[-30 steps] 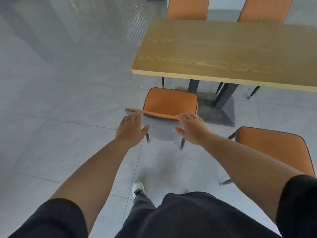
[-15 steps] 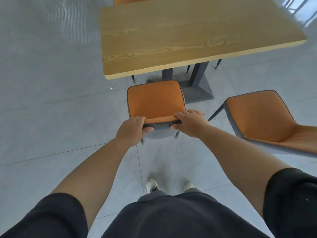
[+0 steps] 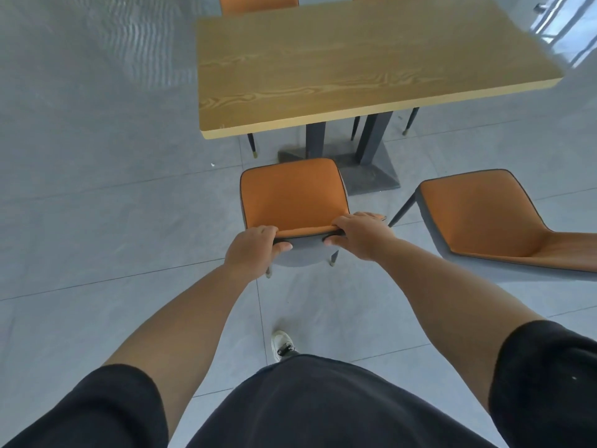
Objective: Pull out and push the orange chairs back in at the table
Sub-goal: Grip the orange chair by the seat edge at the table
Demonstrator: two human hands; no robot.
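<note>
I see an orange upholstered chair with a grey shell back and dark legs (image 3: 292,195) at centre frame, upright, its seat clear of the light wooden rectangular table (image 3: 355,63) in the upper middle. A second orange chair of the same make (image 3: 481,211) stands at the right edge, angled away from the table. Two more orange chair backs (image 3: 258,3) peek above the table's far edge.

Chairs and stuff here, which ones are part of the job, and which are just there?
Part of the job:
held chair
left hand
right hand
second chair
table
far chairs

Just there:
white shoe
floor
</note>
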